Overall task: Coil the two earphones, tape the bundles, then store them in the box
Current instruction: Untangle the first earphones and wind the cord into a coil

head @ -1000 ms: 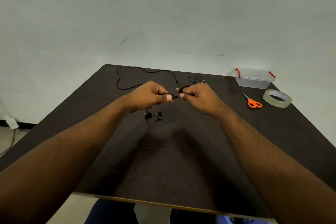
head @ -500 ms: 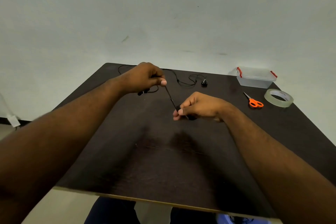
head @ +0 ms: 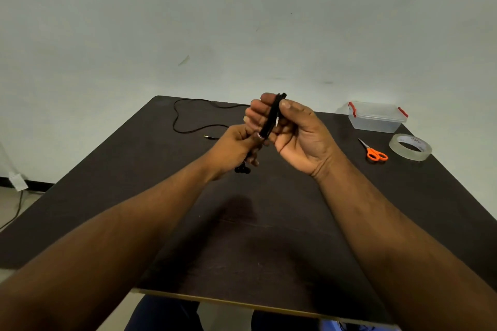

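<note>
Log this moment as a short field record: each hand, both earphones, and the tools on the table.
right hand: holds coiled earphone upright
left hand: pinches the coil's lower end, earbuds dangling below
second earphone: loose on table, uncoiled
box: lid on, far right
scissors: beside tape roll
stage: first coil untaped

Part of the coiled earphone (head: pixel 272 115) is hidden within the right hand (head: pixel 293 133); its earbuds are half covered below the left hand (head: pixel 236 146). The second earphone (head: pixel 188 115) cable is lost behind both hands. Print on the tape roll (head: pixel 410 147) is illegible.
</note>
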`<state>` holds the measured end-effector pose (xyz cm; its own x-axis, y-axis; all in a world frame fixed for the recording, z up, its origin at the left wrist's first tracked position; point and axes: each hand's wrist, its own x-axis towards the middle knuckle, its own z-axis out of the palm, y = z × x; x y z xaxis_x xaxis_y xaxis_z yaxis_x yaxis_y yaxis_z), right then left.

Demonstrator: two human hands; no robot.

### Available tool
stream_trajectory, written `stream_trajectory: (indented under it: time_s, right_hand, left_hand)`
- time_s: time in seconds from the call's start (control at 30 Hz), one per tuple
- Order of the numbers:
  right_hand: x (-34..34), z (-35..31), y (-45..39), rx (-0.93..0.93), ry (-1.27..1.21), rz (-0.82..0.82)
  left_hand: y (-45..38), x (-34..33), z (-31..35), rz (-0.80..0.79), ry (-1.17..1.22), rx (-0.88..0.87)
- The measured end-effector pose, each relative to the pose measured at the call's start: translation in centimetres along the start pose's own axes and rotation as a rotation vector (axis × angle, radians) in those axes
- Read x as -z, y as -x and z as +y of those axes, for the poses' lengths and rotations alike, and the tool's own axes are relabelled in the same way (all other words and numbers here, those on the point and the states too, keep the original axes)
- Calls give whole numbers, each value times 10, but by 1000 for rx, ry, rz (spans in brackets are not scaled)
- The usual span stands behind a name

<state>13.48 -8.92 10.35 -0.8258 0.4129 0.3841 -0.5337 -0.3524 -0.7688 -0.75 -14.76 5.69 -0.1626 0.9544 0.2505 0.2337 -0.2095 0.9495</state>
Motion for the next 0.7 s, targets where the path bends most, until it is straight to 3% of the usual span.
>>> stream_trajectory:
  time_s: [0.1, 0.27, 0.4, 0.6, 0.7]
  right_hand:
    - [8, -4, -5, 106, 115, 154]
    - [27, 7, -7, 147, 703, 331]
    - [46, 21, -3, 137, 1170, 364]
    - [64, 35, 4, -3, 1585, 289]
    - [65, 35, 2, -218, 1485, 255]
  left_hand:
    - [5, -2, -7, -83, -41, 18]
    - [6, 1, -5, -85, -253, 14]
    - [2, 2, -1, -93, -673, -49]
    - [4, 2, 0, 48, -993, -111]
    - [3, 1, -1, 52, -1118, -204]
